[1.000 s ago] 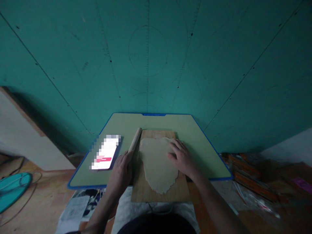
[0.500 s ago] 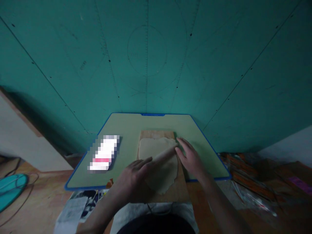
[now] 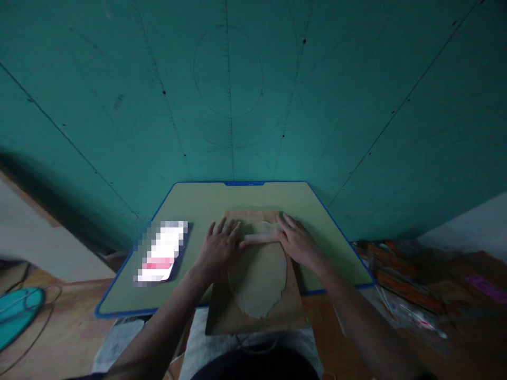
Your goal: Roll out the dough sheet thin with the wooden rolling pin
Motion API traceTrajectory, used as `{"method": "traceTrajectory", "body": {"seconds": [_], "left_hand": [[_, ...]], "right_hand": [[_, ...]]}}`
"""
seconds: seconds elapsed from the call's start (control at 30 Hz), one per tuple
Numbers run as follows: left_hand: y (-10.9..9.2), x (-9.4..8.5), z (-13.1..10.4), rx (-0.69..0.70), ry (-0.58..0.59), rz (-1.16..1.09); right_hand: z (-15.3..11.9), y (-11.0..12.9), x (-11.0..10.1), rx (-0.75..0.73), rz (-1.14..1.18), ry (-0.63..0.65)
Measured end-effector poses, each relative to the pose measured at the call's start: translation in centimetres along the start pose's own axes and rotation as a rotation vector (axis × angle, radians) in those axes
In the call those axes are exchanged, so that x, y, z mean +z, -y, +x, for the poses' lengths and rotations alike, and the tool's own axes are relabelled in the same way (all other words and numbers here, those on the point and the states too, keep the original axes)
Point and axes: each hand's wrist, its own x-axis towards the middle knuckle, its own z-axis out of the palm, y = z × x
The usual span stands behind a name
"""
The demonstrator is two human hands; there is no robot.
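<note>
A pale rolling pin [image 3: 259, 238] lies crosswise over the upper part of a thin sheet of dough [image 3: 259, 277]. The dough rests on a wooden board [image 3: 217, 316] and has a ragged near edge. My left hand [image 3: 221, 245] lies over the pin's left end, palm down, fingers spread and pointing away from me. Over the right end rests my right hand [image 3: 297, 240], also with its fingers stretched out and apart. Both hands hide the pin's ends.
The board sits on a pale green folding table [image 3: 202, 198] with a blue rim, its near end jutting past the table's edge. A phone [image 3: 161, 253], its screen pixelated, lies at left. A green wall [image 3: 245, 105] rises behind. Boxes and plastic bags [image 3: 412, 295] lie on the floor at right.
The rolling pin has turned from slanted to nearly level and sits farther up the dough. My left hand has moved up and away from me; my right hand now rests on the pin's end.
</note>
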Motion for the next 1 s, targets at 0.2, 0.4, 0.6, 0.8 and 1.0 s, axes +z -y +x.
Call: {"method": "traceTrajectory", "body": {"seconds": [0.2,0.4,0.6,0.8,1.0], "left_hand": [[1.2,0.1,4.6,-0.121,0.046,0.072],[1.1,-0.4,6.1,-0.215,0.013,0.063],[-1.8,-0.6,1.8,-0.183,-0.001,0.051],[-2.6,-0.5,-0.4,-0.111,0.02,0.061],[-1.3,-0.2,2.7,-0.106,0.038,0.071]], "right_hand": [[6.2,-0.9,0.5,0.145,0.007,0.096],[9.1,-1.5,0.9,0.149,-0.001,0.09],[3.5,-1.6,0.6,-0.016,0.022,0.094],[-1.5,-1.8,0.4,-0.025,0.094,-0.027],[1.5,-2.0,0.4,0.04,0.086,0.018]]}}
